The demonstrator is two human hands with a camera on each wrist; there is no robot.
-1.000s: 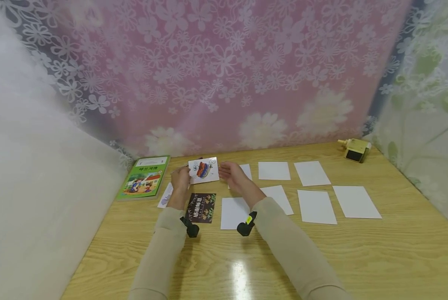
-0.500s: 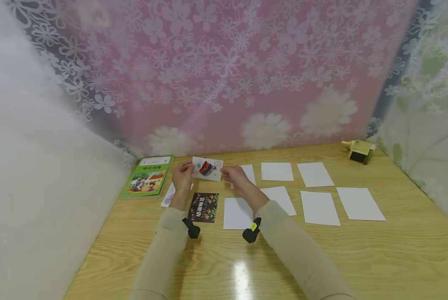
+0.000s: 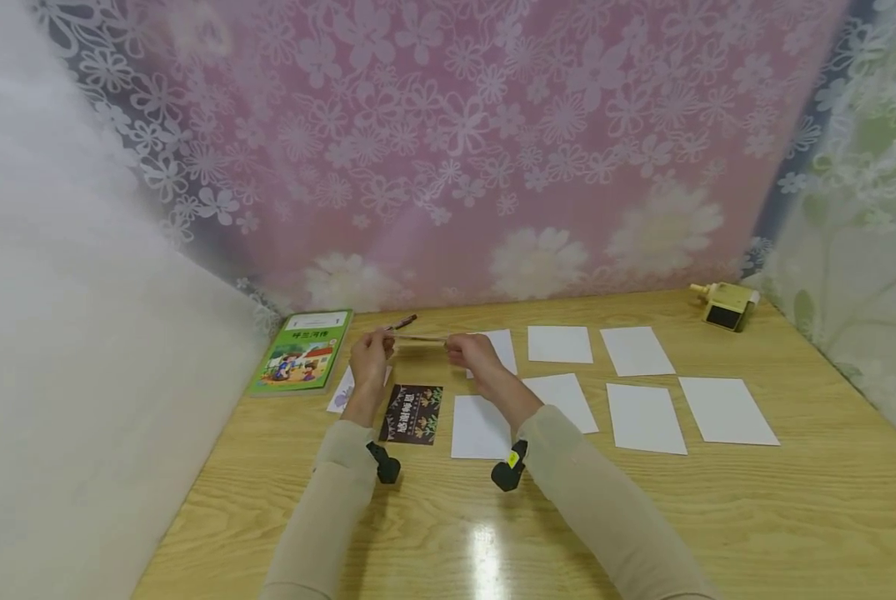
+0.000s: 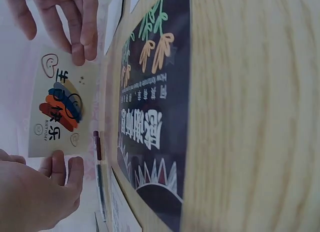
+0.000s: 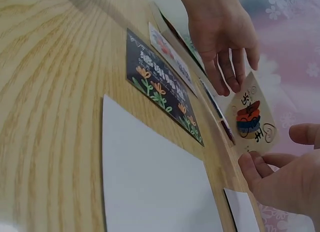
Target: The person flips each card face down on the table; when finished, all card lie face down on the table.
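A cream birthday card [image 4: 60, 106] with a painted orange, red and blue patch and black lettering is held up above the far part of the table. My left hand [image 3: 370, 358] pinches its left end, and my right hand [image 3: 478, 357] pinches the right end. Seen from the head, the card [image 3: 420, 337] is almost edge-on, so its face shows only in the wrist views. Below the hands lies a dark card [image 3: 412, 414] with white lettering and flowers. Partly behind my left wrist is a white card [image 3: 340, 395] with a purple print.
Several white cards lie face-blank on the right, such as a near one [image 3: 646, 418] and a far one [image 3: 560, 343]. A green picture book [image 3: 302, 352] sits at the left. Behind the held card is a pen [image 3: 402, 322]. A small yellow box-shaped object [image 3: 727, 306] stands far right.
My right fingers have closed on the card's right end. The card has tipped from facing the head camera to nearly edge-on, uncovering the pen behind it.
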